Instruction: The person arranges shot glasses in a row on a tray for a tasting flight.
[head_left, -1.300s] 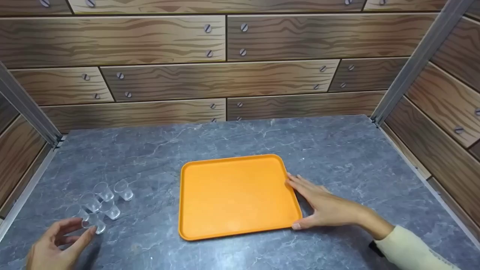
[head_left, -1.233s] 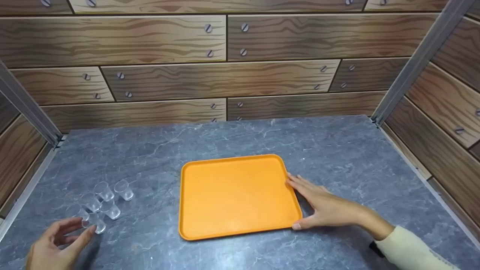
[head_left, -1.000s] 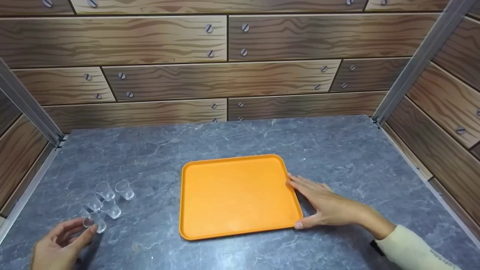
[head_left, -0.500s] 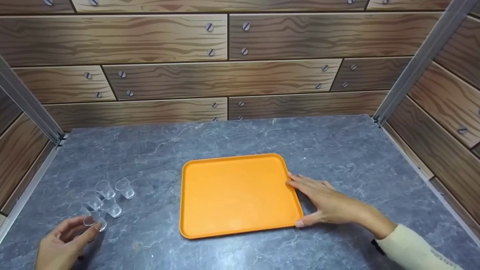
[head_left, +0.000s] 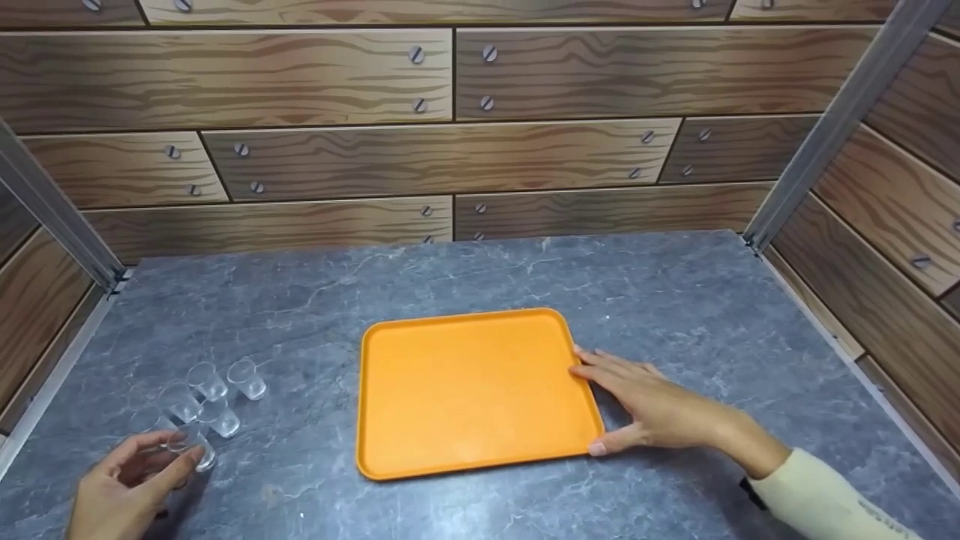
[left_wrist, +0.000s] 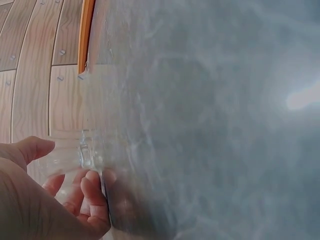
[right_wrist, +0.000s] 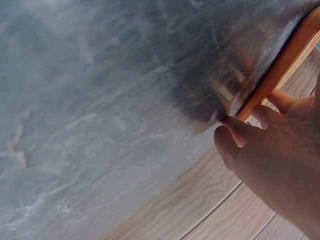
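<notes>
In the head view my left hand (head_left: 127,480) holds the nearest clear shot glass (head_left: 205,456) between thumb and fingers. The left wrist view shows this glass sideways, its thick base towards the table, beside my thumb (left_wrist: 37,148). Several more clear shot glasses (head_left: 247,380) stand close together just beyond it, one partly behind my fingers. A flat orange tray (head_left: 480,390) lies in the middle of the table. My right hand (head_left: 645,405) rests at its right side, fairly straight fingers touching the right edge and thumb at the near right corner.
The grey marbled table (head_left: 420,277) bears the tray and glasses. Wood-patterned walls (head_left: 450,157) stand at the back and sides, with metal posts (head_left: 817,150) at the corners.
My left fingers have closed in on the nearest glass, which has shifted slightly to the right. The right hand and the tray stay practically where they were.
</notes>
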